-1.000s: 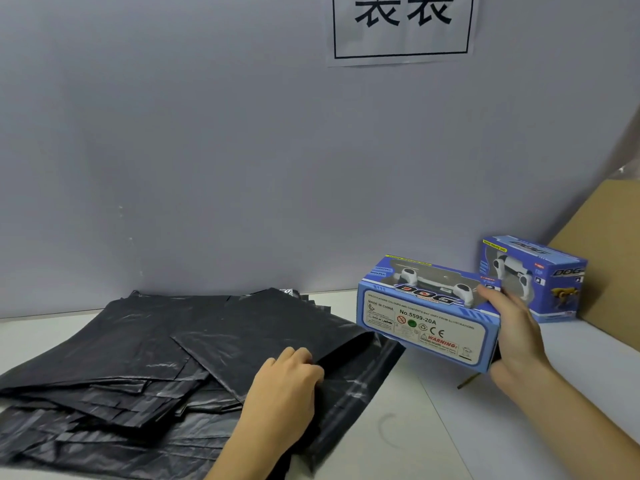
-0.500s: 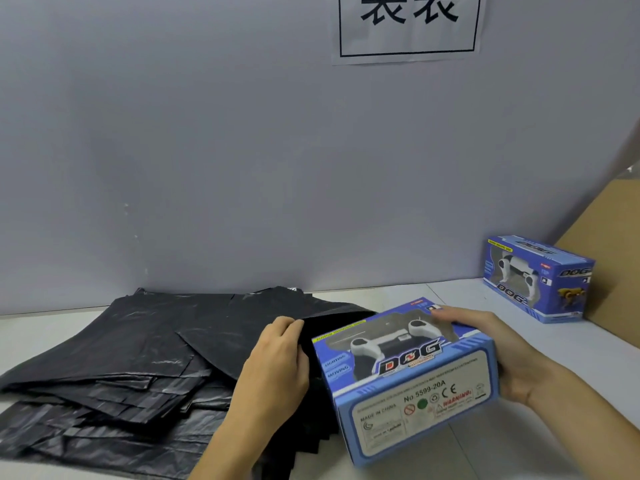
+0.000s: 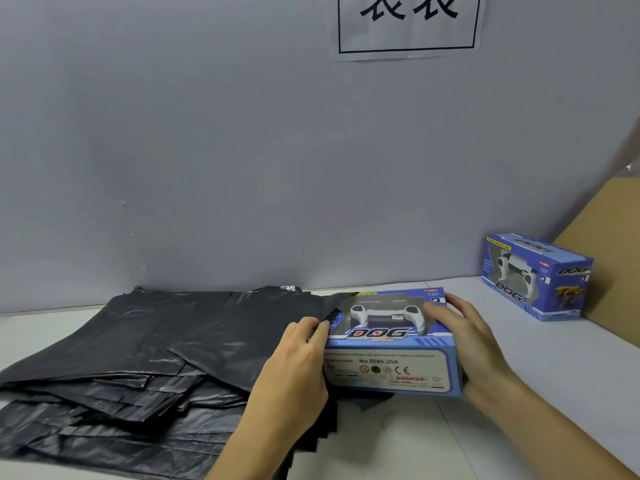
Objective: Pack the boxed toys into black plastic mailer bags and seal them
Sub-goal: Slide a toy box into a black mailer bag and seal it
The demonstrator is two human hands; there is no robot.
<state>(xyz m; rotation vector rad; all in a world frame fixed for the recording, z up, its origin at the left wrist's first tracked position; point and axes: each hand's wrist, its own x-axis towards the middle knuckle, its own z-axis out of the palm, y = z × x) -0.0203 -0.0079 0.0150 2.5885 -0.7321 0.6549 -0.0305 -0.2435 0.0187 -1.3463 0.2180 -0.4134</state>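
— So where is the blue cardboard toy box?
— On the white desk, its left end entering the top black plastic mailer bag.
— And the hands?
— Left hand pinches that bag's mouth edge; right hand grips the box's right end. A second blue box stands right of it.

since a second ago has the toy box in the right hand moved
Yes. The held toy box has come down and leftward, away from the second toy box standing by the wall, and now sits at the open edge of the top mailer bag.
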